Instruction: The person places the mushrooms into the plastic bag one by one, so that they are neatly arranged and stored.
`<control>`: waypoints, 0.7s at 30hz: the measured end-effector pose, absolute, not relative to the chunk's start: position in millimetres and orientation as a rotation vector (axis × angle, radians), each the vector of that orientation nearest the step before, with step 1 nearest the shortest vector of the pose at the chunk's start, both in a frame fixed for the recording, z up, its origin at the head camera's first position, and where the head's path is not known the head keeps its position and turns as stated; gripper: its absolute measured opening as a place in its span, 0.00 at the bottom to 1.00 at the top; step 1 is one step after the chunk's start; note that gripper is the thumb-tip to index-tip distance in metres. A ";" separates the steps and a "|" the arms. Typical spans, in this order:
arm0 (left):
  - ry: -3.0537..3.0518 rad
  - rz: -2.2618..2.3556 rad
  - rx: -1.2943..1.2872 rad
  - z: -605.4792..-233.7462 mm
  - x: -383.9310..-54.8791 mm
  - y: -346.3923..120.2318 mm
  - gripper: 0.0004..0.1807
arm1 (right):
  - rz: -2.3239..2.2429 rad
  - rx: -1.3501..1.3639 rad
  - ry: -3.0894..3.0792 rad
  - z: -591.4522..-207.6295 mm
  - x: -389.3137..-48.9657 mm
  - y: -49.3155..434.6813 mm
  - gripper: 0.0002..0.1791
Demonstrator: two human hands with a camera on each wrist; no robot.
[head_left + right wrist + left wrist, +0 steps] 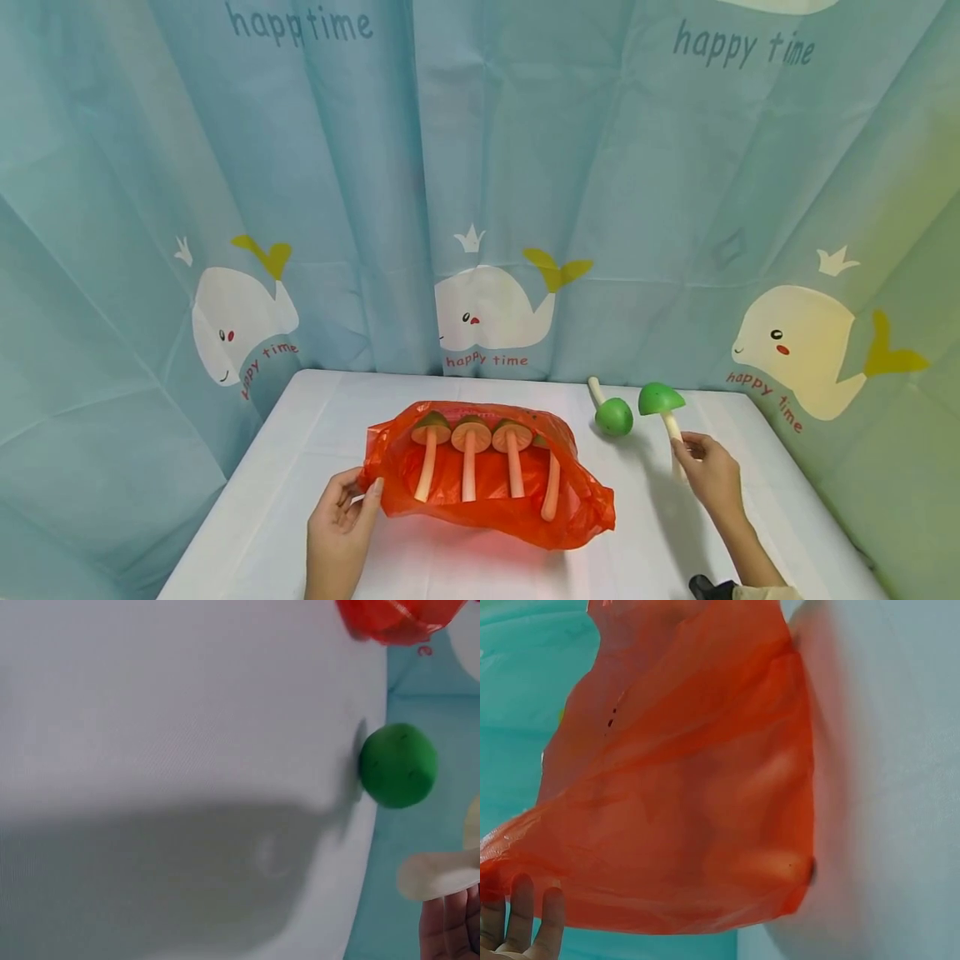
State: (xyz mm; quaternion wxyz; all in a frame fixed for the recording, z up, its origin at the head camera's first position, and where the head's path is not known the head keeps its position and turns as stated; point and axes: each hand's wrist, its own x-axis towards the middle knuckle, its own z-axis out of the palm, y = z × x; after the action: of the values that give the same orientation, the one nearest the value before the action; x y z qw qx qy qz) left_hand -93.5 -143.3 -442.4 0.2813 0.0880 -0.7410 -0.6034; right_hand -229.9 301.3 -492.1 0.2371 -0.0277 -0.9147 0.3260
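My left hand (343, 521) pinches the left edge of a red plastic bag (487, 521) between thumb and fingers. Several toy mushrooms (470, 467) with pale stems lie side by side inside the bag's open mouth. In the left wrist view the bag (682, 825) fills most of the picture, with fingertips at its lower left. On the right, my right hand (712, 475) pinches the stem of a green-capped mushroom (662, 400), held upright above the table. In the right wrist view only the pale stem (435, 875) and part of that hand show clearly.
Another green mushroom (613, 417) lies on the table behind the right hand, its stem pointing toward the back. The white table (270, 500) ends at a blue curtain (510, 167) printed with whales. A dark strap (708, 587) sits at the right wrist.
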 end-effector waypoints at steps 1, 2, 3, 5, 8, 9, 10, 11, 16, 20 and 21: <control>-1.985 -1.625 0.250 -442.2 -93.8 -143.3 0.12 | 0.902 -0.074 -2.506 -490.4 -228.5 299.0 0.15; -1.987 -1.629 0.263 -442.2 -94.1 -143.2 0.12 | 0.914 -0.079 -2.508 -488.8 -227.7 296.6 0.15; -1.989 -1.630 0.273 -442.2 -94.4 -143.1 0.11 | 0.927 -0.083 -2.509 -487.4 -227.0 294.4 0.15; -2.000 -1.622 0.287 -442.4 -94.9 -143.2 0.11 | 0.944 -0.094 -2.515 -483.7 -224.9 289.6 0.16; -2.014 -1.599 0.280 -443.8 -95.5 -143.5 0.08 | 0.982 -0.095 -2.515 -478.8 -222.0 283.4 0.17; -2.017 -1.587 0.273 -444.3 -95.6 -143.6 0.07 | 0.992 -0.081 -2.501 -477.6 -221.2 281.5 0.17; -2.021 -1.576 0.269 -444.8 -95.5 -143.7 0.06 | 1.012 -0.067 -2.490 -475.8 -219.9 279.2 0.18; -2.026 -1.561 0.264 -445.1 -95.4 -143.7 0.05 | 1.035 -0.054 -2.478 -474.5 -219.2 277.3 0.19; -2.026 -1.531 0.242 -444.8 -95.0 -143.5 0.05 | 1.143 0.031 -2.407 -468.1 -216.0 267.2 0.18; -2.042 -1.540 0.254 -443.7 -94.7 -143.2 0.06 | 1.103 0.045 -2.434 -452.8 -209.1 253.1 0.17; -2.056 -1.538 0.268 -443.5 -94.5 -143.0 0.06 | 1.105 0.049 -2.435 -449.2 -207.5 249.9 0.17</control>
State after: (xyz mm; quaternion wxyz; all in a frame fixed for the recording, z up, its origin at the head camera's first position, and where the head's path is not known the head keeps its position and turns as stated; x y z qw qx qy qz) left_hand -94.5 -143.0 -443.5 0.2764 0.0998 -0.7653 -0.5727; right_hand -207.5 249.9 -449.2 0.2312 0.0178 -0.8858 0.4021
